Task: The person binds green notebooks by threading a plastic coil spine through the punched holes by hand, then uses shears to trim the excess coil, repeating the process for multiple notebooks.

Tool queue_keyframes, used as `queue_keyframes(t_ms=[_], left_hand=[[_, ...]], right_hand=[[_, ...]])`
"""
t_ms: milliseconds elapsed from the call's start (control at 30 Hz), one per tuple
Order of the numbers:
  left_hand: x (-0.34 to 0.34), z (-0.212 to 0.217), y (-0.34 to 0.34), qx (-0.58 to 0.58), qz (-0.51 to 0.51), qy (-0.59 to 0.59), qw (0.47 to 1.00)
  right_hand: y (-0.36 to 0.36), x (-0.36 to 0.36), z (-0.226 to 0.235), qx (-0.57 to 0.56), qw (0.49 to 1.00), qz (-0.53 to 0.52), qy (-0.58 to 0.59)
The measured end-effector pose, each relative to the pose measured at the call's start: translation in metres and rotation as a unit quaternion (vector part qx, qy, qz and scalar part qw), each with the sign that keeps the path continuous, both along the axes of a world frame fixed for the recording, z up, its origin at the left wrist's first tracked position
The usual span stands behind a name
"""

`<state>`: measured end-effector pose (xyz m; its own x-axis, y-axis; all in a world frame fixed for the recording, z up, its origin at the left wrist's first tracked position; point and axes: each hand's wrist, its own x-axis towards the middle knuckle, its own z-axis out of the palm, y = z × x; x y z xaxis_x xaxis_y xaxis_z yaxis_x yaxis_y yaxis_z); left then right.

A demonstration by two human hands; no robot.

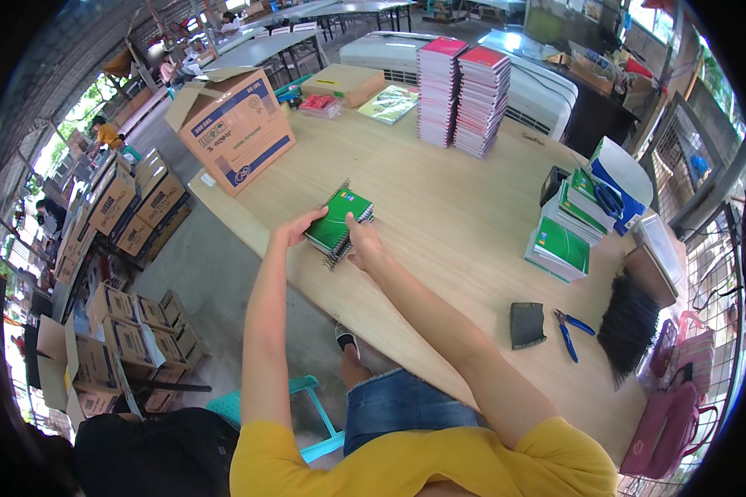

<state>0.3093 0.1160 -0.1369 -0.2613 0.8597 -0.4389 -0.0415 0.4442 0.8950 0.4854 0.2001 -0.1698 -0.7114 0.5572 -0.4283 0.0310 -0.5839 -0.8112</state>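
1. Held notebooks (340, 219): glossy card cover, metal-looking wire coils (334, 258).
2. Tabletop (439, 224): smooth, wood-look, low sheen.
3. Open carton (239, 131): matt cardboard.
4. Pliers (568, 340): smooth, plastic-looking grips.
5. Brush (626, 323): rough, matt bristles.
6. Stool (323, 446): smooth plastic.
7. Shorts (394, 406): denim; shirt (373, 464): matt cloth.

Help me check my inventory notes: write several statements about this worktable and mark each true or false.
1. The left hand and right hand grip the green bundle. True.
2. The two tall stacks have blue tops. False: the tall stacks are topped in red.
3. Blue-handled pliers lie beside the dark block. True.
4. The cardboard box on the table is sealed. False: the cardboard box has open flaps.
5. The black brush lies left of the pliers. False: the black brush is right of them.
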Motion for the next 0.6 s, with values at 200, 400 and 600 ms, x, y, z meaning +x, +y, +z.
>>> queue_keyframes(t_ms=[200,400,600], left_hand=[[0.031,-0.014,-0.005,-0.01,-0.017,0.003,1.0],[0.062,-0.013,0.041,-0.022,-0.06,0.069,0.996],[0.1,0.064,0.002,0.213,0.151,0.29,0.921]], right_hand=[[-0.019,0.022,-0.016,0.046,0.996,-0.045,-0.055],[-0.003,0.082,0.008,0.069,0.99,-0.093,-0.082],[-0.033,0.271,0.066,0.589,0.804,0.006,-0.081]])
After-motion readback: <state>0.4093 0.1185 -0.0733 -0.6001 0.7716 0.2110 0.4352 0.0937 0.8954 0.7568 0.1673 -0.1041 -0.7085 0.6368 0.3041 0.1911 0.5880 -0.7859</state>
